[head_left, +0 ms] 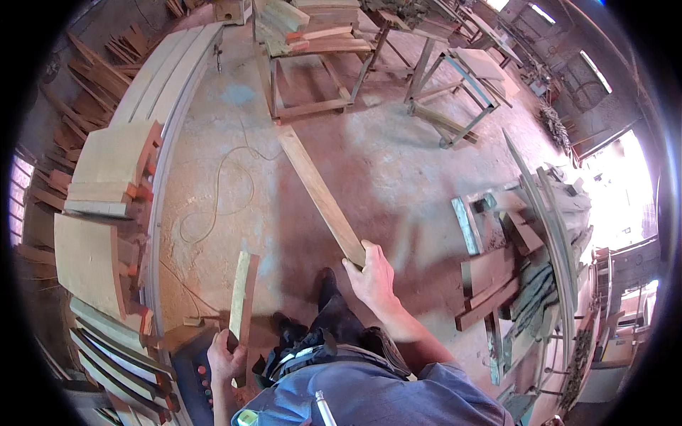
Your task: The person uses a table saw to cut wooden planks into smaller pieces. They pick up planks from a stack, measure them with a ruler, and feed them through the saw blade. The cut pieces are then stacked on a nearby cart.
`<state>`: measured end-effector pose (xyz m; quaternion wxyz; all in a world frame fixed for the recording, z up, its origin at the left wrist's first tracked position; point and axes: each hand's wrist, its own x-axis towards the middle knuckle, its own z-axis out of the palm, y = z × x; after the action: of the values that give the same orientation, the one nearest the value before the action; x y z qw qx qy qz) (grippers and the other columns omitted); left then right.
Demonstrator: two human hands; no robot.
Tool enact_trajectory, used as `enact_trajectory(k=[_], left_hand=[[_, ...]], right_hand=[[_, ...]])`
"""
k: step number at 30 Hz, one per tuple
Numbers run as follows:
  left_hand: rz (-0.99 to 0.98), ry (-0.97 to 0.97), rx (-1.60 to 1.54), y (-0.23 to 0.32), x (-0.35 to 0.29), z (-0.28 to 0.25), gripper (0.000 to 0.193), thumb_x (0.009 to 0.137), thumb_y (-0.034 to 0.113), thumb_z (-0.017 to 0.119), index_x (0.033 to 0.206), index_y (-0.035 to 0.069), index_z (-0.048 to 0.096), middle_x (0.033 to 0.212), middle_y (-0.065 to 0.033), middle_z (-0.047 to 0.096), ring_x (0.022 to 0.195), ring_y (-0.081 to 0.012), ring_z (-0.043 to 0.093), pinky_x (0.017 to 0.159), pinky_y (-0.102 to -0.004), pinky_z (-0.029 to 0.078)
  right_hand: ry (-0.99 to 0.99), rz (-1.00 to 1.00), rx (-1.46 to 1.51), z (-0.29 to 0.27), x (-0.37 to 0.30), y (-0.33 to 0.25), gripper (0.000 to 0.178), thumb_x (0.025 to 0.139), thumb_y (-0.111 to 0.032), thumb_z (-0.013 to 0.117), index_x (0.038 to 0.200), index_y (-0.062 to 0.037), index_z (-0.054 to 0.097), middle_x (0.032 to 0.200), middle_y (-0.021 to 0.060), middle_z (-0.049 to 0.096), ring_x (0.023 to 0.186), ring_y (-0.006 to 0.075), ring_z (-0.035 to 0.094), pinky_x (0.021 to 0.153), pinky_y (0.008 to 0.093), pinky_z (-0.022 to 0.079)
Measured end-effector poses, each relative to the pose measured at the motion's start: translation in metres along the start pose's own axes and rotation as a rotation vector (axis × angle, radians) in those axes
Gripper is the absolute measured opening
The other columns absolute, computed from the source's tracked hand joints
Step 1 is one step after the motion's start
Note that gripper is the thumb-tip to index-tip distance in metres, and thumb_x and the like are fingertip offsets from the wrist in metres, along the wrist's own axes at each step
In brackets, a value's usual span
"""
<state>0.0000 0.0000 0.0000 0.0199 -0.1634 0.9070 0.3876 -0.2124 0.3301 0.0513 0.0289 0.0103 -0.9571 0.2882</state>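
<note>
My right hand (371, 273) is closed around the near end of a long, flat wooden board (320, 192). The board slants away from me toward the upper left, over the floor. Low at the left, my left hand (226, 357) grips a shorter wooden piece (243, 295) near its lower end. This piece points away from me, a pale face and a darker brown side showing. The two pieces are apart from each other.
Stacked boards (106, 167) lie on a long bench along the left. A dark box with red buttons (195, 376) stands by my left forearm. Ahead, a frame table (320, 46) bears lumber. Wood offcuts (490, 284) are heaped at right. A thin cord (217, 192) loops across the floor.
</note>
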Motion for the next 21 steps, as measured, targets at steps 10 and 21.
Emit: enact_trajectory(k=[10, 21], left_hand=[[-0.428, -0.038, 0.075, -0.029, 0.065, 0.087, 0.032, 0.075, 0.034, 0.068, 0.088, 0.005, 0.063, 0.079, -0.0139, 0.066, 0.075, -0.0361, 0.066, 0.066, -0.0469, 0.051], [-0.707, -0.223, 0.043, -0.045, 0.126, 0.123, 0.039, 0.085, 0.038, 0.063, 0.105, 0.005, 0.071, 0.092, -0.0179, 0.072, 0.088, -0.0372, 0.07, 0.078, -0.0449, 0.054]], right_hand=[[-0.46, 0.403, 0.768, 0.057, 0.158, 0.14, 0.04, 0.094, -0.029, 0.066, 0.115, 0.0041, 0.057, 0.091, 0.0181, 0.067, 0.076, 0.0274, 0.068, 0.065, 0.0401, 0.054], [-0.595, 0.832, 1.201, 0.047, 0.295, 0.103, 0.034, 0.1, -0.028, 0.06, 0.116, 0.002, 0.062, 0.095, 0.016, 0.07, 0.078, 0.0278, 0.07, 0.061, 0.0405, 0.057]])
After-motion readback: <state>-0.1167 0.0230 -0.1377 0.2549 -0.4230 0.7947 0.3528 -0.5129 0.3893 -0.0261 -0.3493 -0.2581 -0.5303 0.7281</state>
